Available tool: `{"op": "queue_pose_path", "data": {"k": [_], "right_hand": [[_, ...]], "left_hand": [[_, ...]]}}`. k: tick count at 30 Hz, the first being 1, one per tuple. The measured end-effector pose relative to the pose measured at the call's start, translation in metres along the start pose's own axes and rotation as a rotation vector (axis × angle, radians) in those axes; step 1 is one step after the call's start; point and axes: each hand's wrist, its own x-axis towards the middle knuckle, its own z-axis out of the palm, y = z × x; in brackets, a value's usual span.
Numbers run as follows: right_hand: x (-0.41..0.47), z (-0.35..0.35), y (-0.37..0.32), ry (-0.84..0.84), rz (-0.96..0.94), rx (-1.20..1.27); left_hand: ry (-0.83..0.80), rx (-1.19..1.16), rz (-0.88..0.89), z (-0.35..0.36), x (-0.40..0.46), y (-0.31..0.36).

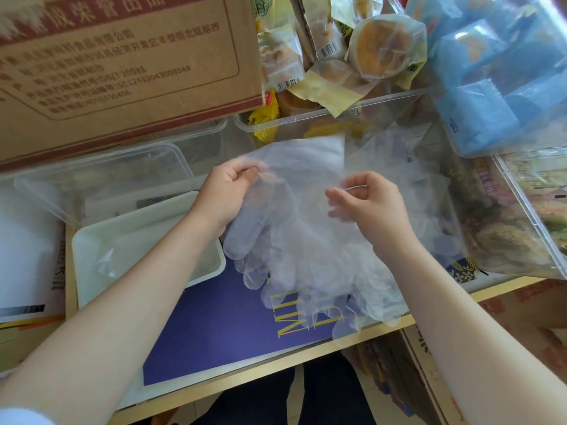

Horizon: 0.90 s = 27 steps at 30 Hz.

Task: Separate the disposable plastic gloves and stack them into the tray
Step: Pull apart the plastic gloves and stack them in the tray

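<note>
White tray point(92, 265) at left on worktop point(306, 352), partly under left forearm, some clear film already inside. Left hand point(225, 194) pinched upper edge of glove bundle point(303, 240) between thumb and curled fingers. Bundle draped mid-frame over purple sheet point(214, 317), fingers hanging toward worktop's front edge. Right hand point(368, 204) half-curled against film, exact grip unclear. Risk: clingy film likely to lift two gloves at once, or loose pile to slide off edge.
</note>
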Motion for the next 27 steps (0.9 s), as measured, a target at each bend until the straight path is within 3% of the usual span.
{"op": "queue_pose_path", "data": {"k": [5, 9, 12, 15, 20, 24, 27], "right_hand": [[0.011, 0.003, -0.006, -0.126, -0.059, -0.061], [0.027, 0.005, -0.012, -0.156, -0.118, -0.123], [0.035, 0.008, -0.008, -0.199, -0.004, 0.008], [0.039, 0.011, 0.007, -0.154, 0.196, 0.227], [0.039, 0.013, 0.03, -0.153, 0.231, 0.057], [0.037, 0.012, 0.028, -0.107, 0.152, 0.033], [0.038, 0.002, 0.024, -0.236, 0.171, 0.242]], "left_hand": [[-0.089, 0.032, 0.049, -0.002, -0.003, 0.001], [-0.105, -0.061, -0.047, -0.003, -0.004, 0.0], [-0.151, -0.149, -0.147, -0.003, -0.001, -0.009], [-0.229, -0.054, -0.169, -0.006, 0.002, -0.017], [-0.298, 0.002, -0.209, -0.008, 0.006, -0.022], [-0.319, 0.079, -0.043, -0.009, 0.004, -0.013], [-0.413, 0.047, 0.088, -0.014, -0.002, 0.0]]}}
